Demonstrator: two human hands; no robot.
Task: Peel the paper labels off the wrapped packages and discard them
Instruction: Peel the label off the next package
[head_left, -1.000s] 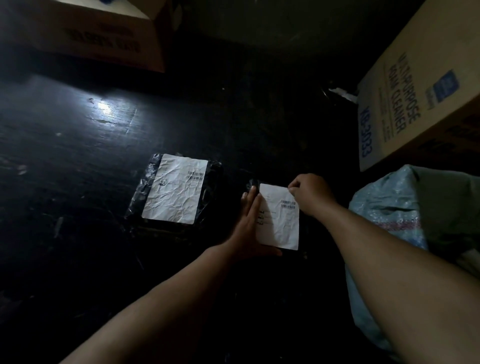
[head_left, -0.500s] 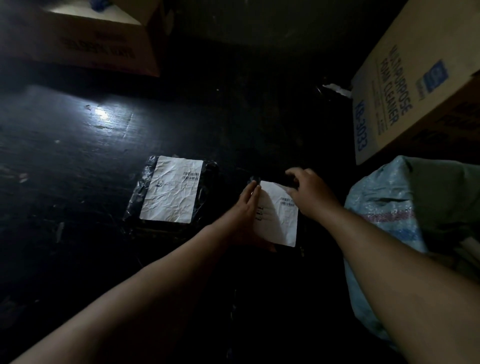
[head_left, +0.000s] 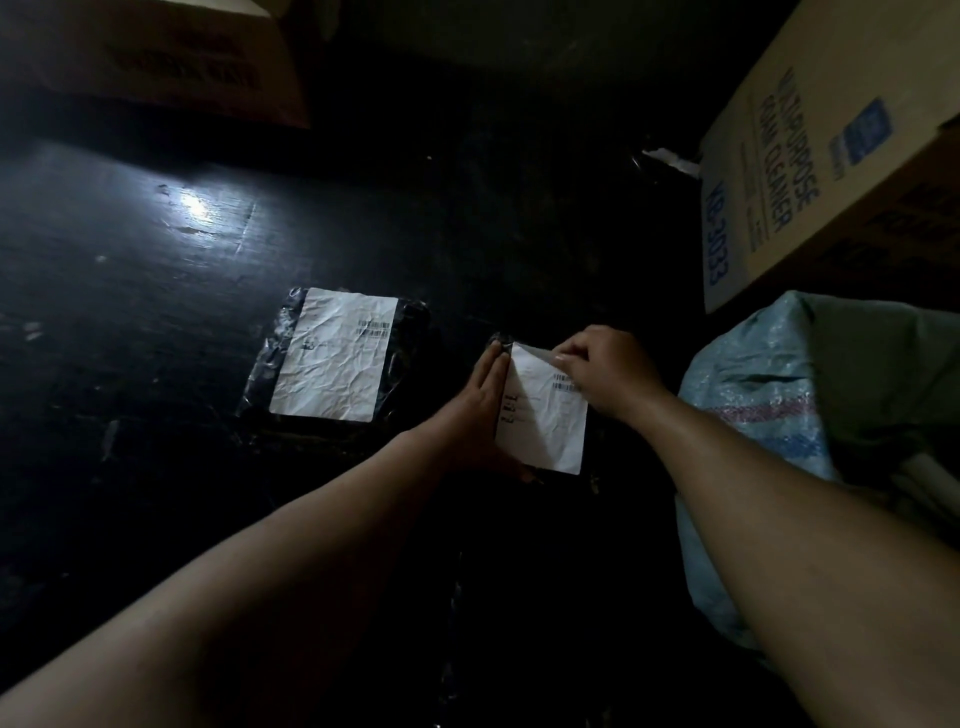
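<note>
Two dark plastic-wrapped packages lie on the black floor. The left package (head_left: 415, 332) carries a crumpled white paper label (head_left: 332, 358) with a small barcode. The near package is almost hidden under its own white label (head_left: 540, 421). My left hand (head_left: 480, 405) lies flat with fingers straight, pressing along the left edge of that label and package. My right hand (head_left: 605, 371) pinches the label's top right corner, which is folded back toward me off the wrap.
A cardboard carton (head_left: 831, 140) printed "Multipurpose Foam Cleaner" leans at the right. Below it sits a pale blue woven sack (head_left: 769, 395) with its mouth open. Another cardboard box (head_left: 156, 57) stands at the far left. A white paper scrap (head_left: 667, 158) lies near the carton.
My right hand has closed on the label's top right corner and folded it down off the wrap. My left hand stays pressed along the label's left edge.
</note>
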